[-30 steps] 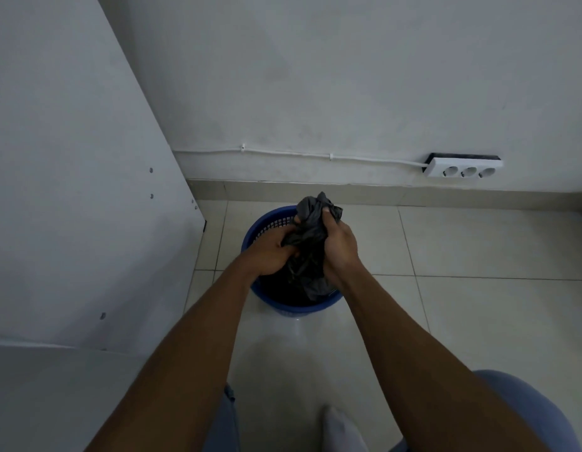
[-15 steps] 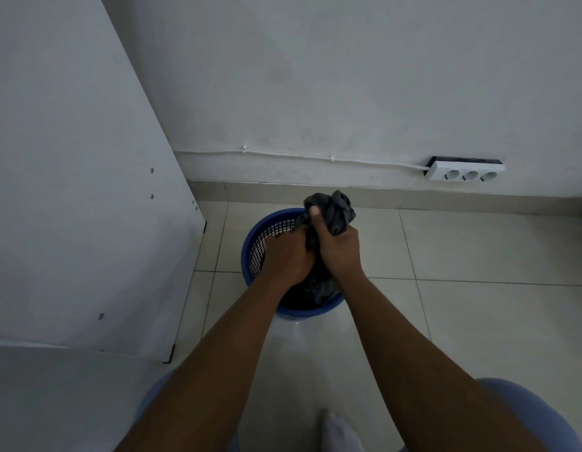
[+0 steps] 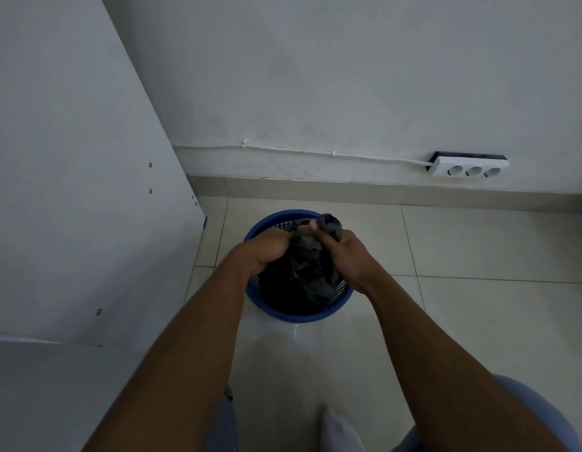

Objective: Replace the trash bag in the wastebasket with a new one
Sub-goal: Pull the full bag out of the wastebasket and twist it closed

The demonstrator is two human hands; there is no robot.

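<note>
Nearest is a white-socked foot (image 3: 340, 432) on the pale tiled floor (image 3: 462, 321). Both forearms reach over the blue mesh wastebasket (image 3: 302, 316). The left hand (image 3: 266, 247) and right hand (image 3: 345, 252) have their fingers curled tight on the gathered neck of the dark grey trash bag (image 3: 307, 252), whose body hangs inside the basket (top bunched above the right thumb). Beyond, on the wall, is a white three-socket power strip (image 3: 468, 166).
</note>
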